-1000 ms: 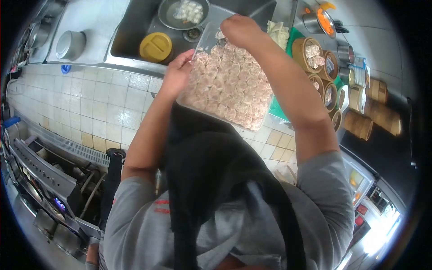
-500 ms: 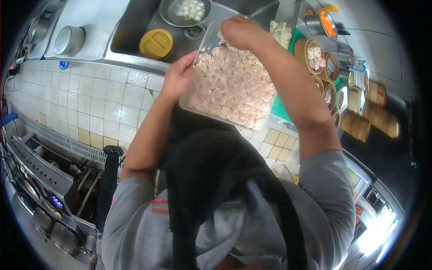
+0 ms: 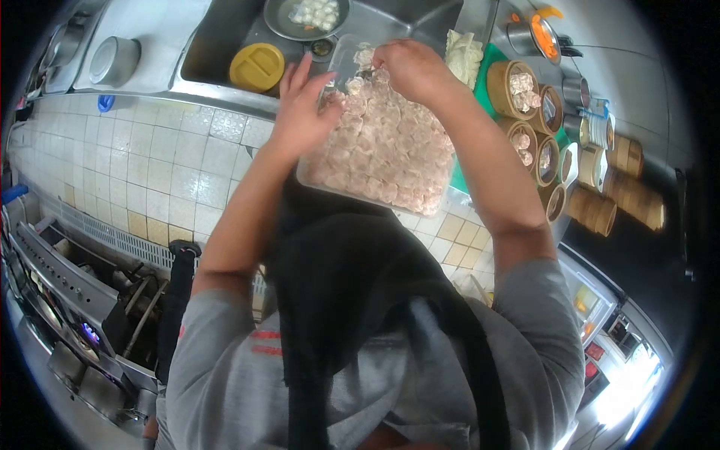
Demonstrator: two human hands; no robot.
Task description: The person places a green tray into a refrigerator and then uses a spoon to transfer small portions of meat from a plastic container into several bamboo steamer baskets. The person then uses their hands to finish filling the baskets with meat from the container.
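A clear plastic tray [image 3: 330, 184] packed with rows of pale pink raw siu mai dumplings [image 3: 382, 142] lies in front of my body, at the sink's edge. My left hand [image 3: 304, 109] is over the tray's upper left corner, its fingers spread and thumb apart beside the dumplings there. At the top of the tray my right hand [image 3: 412, 71] has its fingers curled and pinched on a dumpling, partly hidden under the fingertips. One loose dumpling [image 3: 364, 58] sits just left of those fingers, with a small dark patch below it.
Behind the tray, the sink [image 3: 375, 22] holds a yellow lid [image 3: 257, 67] and a metal bowl [image 3: 274, 26] with white balls in a bag. Bamboo steamers [image 3: 514, 90], some with dumplings, stand at right near a pale cloth [image 3: 463, 56]. A lidded pot [image 3: 114, 61] stands at left.
My left hand has let go of the tray's left edge and moved up over its corner, fingers spreading. My right hand has shifted slightly right and down. The view has shifted a little.
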